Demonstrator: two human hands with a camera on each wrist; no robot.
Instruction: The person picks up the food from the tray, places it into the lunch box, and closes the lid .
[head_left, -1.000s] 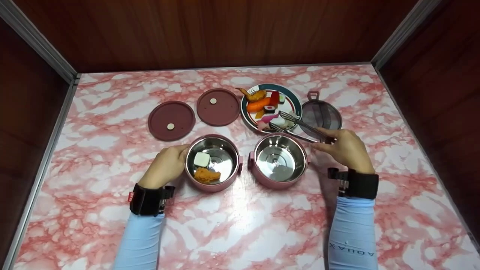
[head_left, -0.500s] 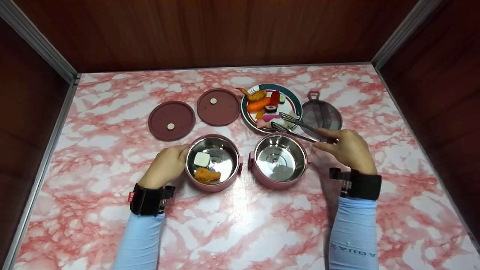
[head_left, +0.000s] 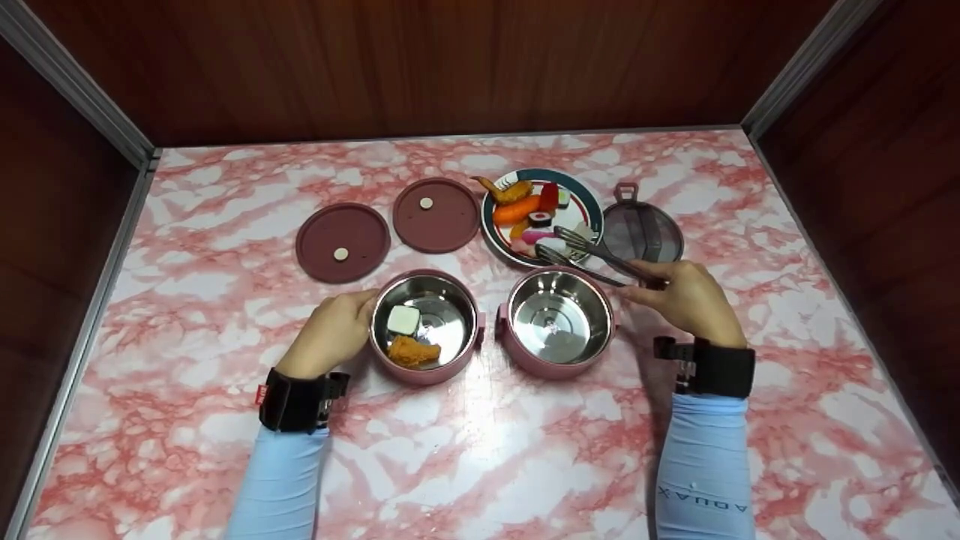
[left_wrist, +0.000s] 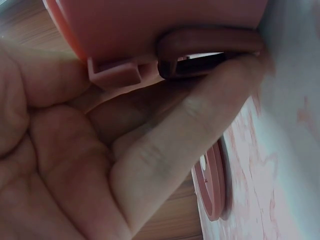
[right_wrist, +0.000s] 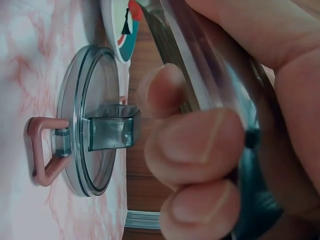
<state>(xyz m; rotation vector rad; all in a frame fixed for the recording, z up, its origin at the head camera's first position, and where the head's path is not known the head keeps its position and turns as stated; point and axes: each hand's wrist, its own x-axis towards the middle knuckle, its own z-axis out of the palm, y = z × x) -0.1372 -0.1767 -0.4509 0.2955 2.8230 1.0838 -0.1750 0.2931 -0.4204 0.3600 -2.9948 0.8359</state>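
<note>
My left hand (head_left: pixel 334 330) holds the side of a pink round lunch box (head_left: pixel 426 375) with a steel inside. In the left wrist view, the thumb and fingers are at its latch (left_wrist: pixel 210 42). Inside lie a white squarish block (head_left: pixel 403 320) and a piece of fried chicken (head_left: pixel 412 351). My right hand (head_left: pixel 690 296) grips metal tongs (head_left: pixel 619 262), their spread tips over the near right part of a plate (head_left: pixel 589 187). Between the tips is a white food piece (head_left: pixel 553 245), beside a pink-purple one (head_left: pixel 536 237); contact is unclear.
A second pink lunch box (head_left: pixel 559 369) stands between the hands, its steel inside bare. Two dark red lids (head_left: pixel 360 225) lie behind on the left. A clear lid (head_left: pixel 656 225) lies right of the plate. The plate also bears a carrot-like piece (head_left: pixel 517 209) and sushi (head_left: pixel 540 219).
The tongs and right hand have shifted slightly left, after a small move right. The pink-purple and white pieces on the plate have nudged a little. My left hand stays where it was.
</note>
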